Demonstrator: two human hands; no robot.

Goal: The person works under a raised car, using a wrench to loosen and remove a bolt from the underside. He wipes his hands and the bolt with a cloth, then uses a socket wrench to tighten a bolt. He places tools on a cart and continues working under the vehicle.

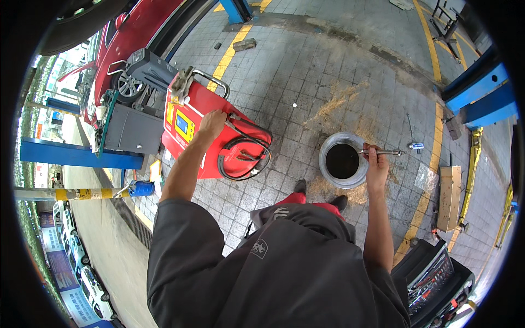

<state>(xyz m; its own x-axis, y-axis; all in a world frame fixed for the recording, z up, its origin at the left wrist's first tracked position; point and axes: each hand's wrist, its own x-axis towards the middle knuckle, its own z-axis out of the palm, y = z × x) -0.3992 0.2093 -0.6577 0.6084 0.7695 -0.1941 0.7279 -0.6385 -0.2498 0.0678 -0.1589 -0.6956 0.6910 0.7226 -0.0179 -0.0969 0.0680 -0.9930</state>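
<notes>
My left hand [213,124], its fingers curled, is at the top of a red workshop machine [197,104] with a small screen in a yellow panel. Black hoses [246,135] with metal fittings loop over that machine right beside my fingers. Whether I grip a fitting is hidden. My right hand [376,166] holds a shiny metal rod-like tool [387,152], roughly level, at the right rim of a round metal drum [325,174]. Inside the drum is a dark interior [342,161]; its contents cannot be made out.
Sawdust-like material [336,100] lies scattered on the tiled floor. Blue lift posts [478,88] stand at the right. An open tool case [434,279] and a cardboard box [449,199] are at lower right. At left are a grey cabinet [133,129] and a red car [137,30].
</notes>
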